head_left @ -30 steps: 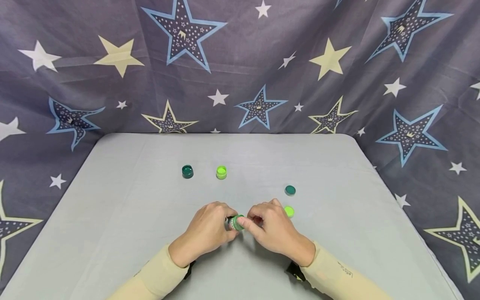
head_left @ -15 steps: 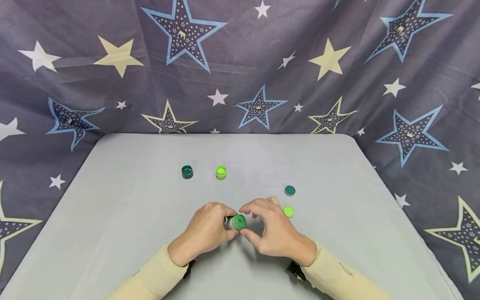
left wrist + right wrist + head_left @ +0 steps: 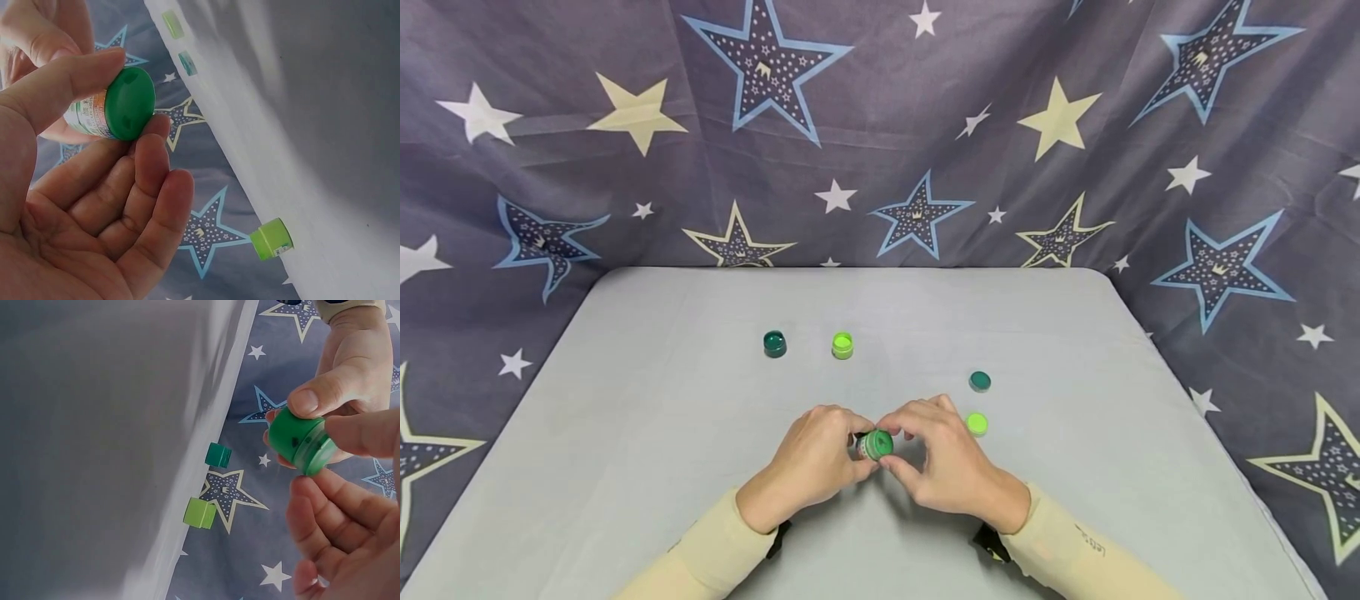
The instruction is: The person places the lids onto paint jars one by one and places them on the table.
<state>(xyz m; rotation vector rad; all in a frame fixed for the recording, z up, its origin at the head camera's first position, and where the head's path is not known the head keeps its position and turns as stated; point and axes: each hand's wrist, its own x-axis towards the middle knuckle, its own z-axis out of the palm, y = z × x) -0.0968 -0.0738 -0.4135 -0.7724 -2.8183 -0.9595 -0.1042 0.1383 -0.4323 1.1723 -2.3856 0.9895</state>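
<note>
Between both hands a small green paint jar (image 3: 877, 445) is held tilted above the table, its top facing the right hand. My left hand (image 3: 812, 454) grips the jar body with thumb and fingers; in the left wrist view the smooth green base (image 3: 131, 103) and a printed label show. The thumb and fingertips of my right hand (image 3: 946, 458) pinch the rim of its lid (image 3: 315, 450), seen edge-on in the right wrist view. Behind the hands stand an uncovered dark green paint jar (image 3: 774, 345) and an uncovered lime green paint jar (image 3: 842, 347).
To the right lie a dark green lid (image 3: 980, 382) and a lime green lid (image 3: 977, 424), the latter close to the right hand's knuckles. A pale grey cloth covers the table (image 3: 662, 400). A star-patterned curtain (image 3: 880, 125) hangs behind it.
My right thumb and fingers came away from the front of the jar, spread apart, then closed in on either side of its lid. My left hand has kept its grip almost in place.
</note>
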